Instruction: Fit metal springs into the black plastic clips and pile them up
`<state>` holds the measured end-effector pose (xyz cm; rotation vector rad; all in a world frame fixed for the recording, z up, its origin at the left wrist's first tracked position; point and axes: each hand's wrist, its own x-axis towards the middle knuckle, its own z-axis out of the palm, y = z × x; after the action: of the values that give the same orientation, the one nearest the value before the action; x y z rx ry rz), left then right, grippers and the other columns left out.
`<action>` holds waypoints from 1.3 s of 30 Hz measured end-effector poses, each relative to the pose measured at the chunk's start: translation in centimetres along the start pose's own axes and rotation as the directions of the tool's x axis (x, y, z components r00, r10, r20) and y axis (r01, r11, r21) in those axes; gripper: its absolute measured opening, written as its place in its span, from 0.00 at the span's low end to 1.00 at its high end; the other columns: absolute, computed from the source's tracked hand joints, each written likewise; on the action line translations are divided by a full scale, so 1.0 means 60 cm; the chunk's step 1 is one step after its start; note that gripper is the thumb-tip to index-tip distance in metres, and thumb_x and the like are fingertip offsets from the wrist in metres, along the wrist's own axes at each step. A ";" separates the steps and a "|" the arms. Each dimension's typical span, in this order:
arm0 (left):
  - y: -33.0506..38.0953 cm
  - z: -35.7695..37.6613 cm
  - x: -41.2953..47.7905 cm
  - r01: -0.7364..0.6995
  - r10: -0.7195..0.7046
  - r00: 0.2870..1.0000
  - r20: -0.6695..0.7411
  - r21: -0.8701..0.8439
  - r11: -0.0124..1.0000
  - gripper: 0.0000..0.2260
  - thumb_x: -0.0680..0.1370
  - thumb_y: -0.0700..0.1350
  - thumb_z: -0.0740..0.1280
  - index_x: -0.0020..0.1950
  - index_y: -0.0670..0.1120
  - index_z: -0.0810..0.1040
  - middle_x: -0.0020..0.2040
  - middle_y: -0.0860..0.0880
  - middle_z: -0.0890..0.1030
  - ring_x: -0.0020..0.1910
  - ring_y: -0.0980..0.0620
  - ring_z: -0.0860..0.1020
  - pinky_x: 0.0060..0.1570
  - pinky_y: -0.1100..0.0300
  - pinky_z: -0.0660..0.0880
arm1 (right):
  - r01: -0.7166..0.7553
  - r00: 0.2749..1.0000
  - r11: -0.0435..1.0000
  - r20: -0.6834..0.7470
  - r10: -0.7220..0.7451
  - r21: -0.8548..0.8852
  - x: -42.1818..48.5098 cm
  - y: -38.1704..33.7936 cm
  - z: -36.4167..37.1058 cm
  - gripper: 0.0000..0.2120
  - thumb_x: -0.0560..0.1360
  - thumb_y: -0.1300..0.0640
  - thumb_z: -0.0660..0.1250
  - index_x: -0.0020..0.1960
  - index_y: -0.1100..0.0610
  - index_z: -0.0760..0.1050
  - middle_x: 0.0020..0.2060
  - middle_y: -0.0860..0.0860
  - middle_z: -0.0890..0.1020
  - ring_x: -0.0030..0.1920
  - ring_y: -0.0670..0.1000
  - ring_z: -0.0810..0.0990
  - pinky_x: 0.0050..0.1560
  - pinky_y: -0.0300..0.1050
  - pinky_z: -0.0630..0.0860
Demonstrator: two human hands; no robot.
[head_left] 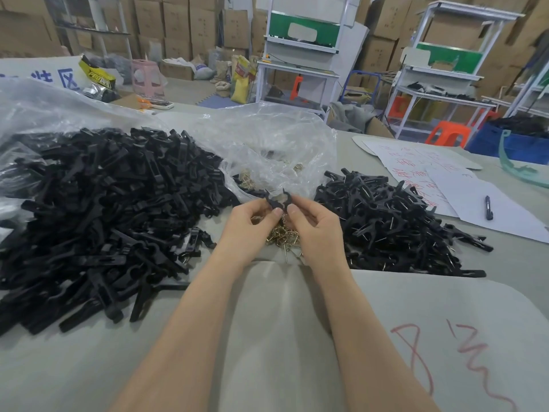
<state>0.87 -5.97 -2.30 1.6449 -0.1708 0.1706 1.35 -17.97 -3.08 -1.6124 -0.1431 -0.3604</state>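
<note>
Fingers (277,211) of both hands pinch one black clip (277,200) above brass springs (282,236).

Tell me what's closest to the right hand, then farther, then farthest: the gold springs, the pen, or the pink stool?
1. The gold springs: just below the right hand, slightly to its left.
2. The pen: out to the right, lying on the white paper.
3. The pink stool: far away at the back left.

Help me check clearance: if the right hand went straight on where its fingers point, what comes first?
Probably the clear plastic bag, just past the black clip the right hand pinches; depth unclear.
</note>
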 end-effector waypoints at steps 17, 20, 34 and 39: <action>-0.007 -0.003 0.005 -0.037 0.025 0.994 0.109 0.111 0.993 0.12 0.79 0.41 0.64 0.40 0.54 0.79 0.29 0.60 0.78 0.33 0.62 0.74 0.40 0.64 0.70 | -0.008 1.000 1.000 -0.022 0.007 -0.011 -0.004 -0.008 -0.003 0.11 0.76 0.67 0.66 0.46 0.52 0.80 0.44 0.51 0.85 0.48 0.49 0.83 0.55 0.45 0.78; -0.003 -0.003 0.001 -0.038 0.026 0.994 0.105 0.114 0.993 0.10 0.79 0.41 0.65 0.41 0.53 0.80 0.32 0.53 0.77 0.35 0.54 0.73 0.43 0.57 0.72 | -0.020 1.000 0.999 0.005 0.020 0.026 -0.007 -0.012 -0.003 0.12 0.76 0.68 0.65 0.45 0.52 0.80 0.41 0.47 0.84 0.44 0.43 0.83 0.50 0.37 0.78; 0.004 -0.020 0.000 -0.026 0.035 0.993 0.111 -0.082 0.996 0.09 0.77 0.43 0.69 0.55 0.54 0.80 0.45 0.53 0.81 0.45 0.56 0.79 0.54 0.57 0.77 | -0.215 0.967 0.935 0.198 0.163 0.282 -0.005 -0.013 -0.014 0.10 0.80 0.62 0.61 0.47 0.57 0.81 0.33 0.47 0.80 0.35 0.44 0.74 0.38 0.36 0.73; 0.002 -0.016 0.004 0.103 -0.095 0.994 0.045 -0.270 0.957 0.05 0.74 0.37 0.70 0.46 0.47 0.81 0.41 0.48 0.83 0.43 0.52 0.81 0.48 0.62 0.79 | -0.276 0.957 0.932 -0.023 0.289 0.236 0.001 -0.017 -0.015 0.06 0.78 0.56 0.66 0.48 0.60 0.74 0.33 0.52 0.80 0.32 0.47 0.77 0.35 0.38 0.77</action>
<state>1.07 -5.04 -2.02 1.3789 -0.1288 0.0420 0.96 -18.81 -2.08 -1.3666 0.0898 -0.1592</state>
